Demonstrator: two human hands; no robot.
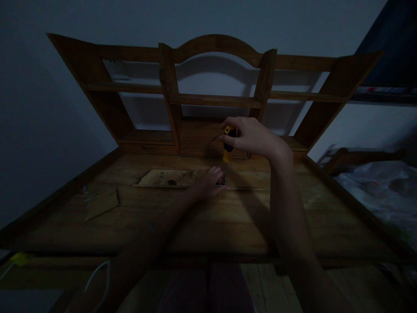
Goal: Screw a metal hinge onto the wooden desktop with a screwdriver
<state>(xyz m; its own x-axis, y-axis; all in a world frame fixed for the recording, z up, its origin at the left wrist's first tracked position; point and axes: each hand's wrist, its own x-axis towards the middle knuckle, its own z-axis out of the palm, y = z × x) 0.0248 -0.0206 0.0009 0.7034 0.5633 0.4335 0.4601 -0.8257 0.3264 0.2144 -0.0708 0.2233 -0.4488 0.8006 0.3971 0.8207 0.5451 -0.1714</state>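
Right hand (252, 137) fingers clenched round upright screwdriver (228, 150) handle; left hand (208, 183) fingers at its tip, possibly pinching screw, on desk (228, 221).

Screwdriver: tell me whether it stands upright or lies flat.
Upright. The screwdriver stands tip down on the board, right hand gripping its handle, left hand by the tip.

A dim brown wooden desk top (208, 221) made of planks, with raised rails along its sides, carries an open wooden shelf unit with an arched top (215, 87) at its back edge. On it lie a pale flat wooden board (169, 178) near the middle and a smaller thin brown wooden piece (102, 203) towards the left.
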